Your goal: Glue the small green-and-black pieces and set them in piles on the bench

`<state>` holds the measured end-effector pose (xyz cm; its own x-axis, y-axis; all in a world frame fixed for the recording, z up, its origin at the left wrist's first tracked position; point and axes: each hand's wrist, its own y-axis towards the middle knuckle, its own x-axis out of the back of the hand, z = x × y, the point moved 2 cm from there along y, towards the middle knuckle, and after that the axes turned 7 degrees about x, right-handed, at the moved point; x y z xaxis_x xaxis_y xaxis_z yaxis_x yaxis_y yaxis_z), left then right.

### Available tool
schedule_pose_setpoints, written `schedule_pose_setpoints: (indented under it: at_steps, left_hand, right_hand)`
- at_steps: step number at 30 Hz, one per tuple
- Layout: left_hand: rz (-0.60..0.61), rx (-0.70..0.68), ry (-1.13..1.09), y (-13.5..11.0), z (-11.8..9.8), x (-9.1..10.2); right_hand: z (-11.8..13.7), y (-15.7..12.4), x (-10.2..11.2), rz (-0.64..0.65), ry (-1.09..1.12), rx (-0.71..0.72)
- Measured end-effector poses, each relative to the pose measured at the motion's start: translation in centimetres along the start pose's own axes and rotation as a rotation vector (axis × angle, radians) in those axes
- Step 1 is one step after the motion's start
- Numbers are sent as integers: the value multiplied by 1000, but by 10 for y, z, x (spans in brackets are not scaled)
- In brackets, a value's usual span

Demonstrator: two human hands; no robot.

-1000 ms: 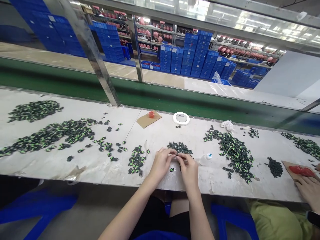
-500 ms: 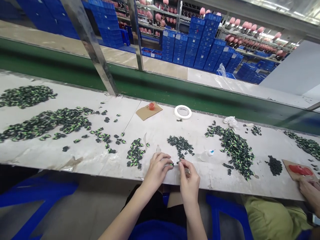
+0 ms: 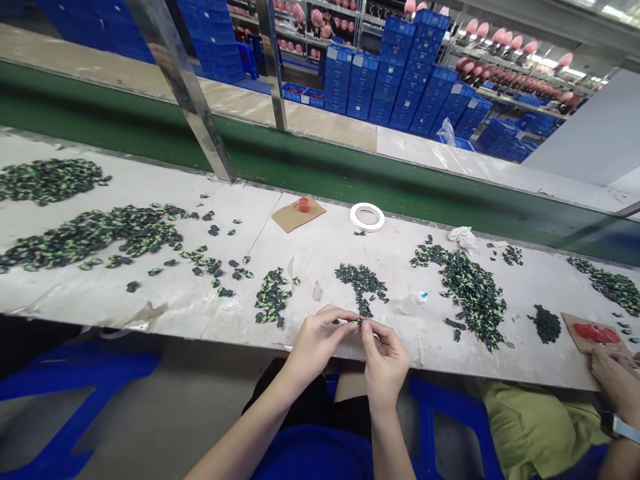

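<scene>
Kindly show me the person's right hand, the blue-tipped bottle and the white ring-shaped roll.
Right hand (image 3: 386,357), head view: back of the hand.
Blue-tipped bottle (image 3: 411,304), head view: whitish body.
White roll (image 3: 367,228), head view: near rim.

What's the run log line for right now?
left hand: holding black-green piece | right hand: at same piece | beyond: dark pile

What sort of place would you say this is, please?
Probably a factory assembly line: piles of small black-and-green parts lie on a worktable beside what looks like a green conveyor belt, with stacked blue crates behind.
</scene>
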<state>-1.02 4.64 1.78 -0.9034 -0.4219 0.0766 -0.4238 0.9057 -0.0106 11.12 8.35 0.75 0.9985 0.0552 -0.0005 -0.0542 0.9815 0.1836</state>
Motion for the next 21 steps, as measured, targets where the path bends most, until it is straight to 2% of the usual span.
schedule_pose_setpoints:
  at_steps: [7,10,16,21]
  left_hand:
    - [16,61,-48,-6,-11,0]
    - [21,40,21,-5,-16,0]
    - [79,-29,168,-4,-26,3]
    - [100,-38,190,-4,-30,1]
  right_hand:
    - [2,4,4,44,14,244]
    - [4,8,11,116,-41,252]
    - [21,21,25,364,-168,261]
    - [27,28,28,432,-203,292]
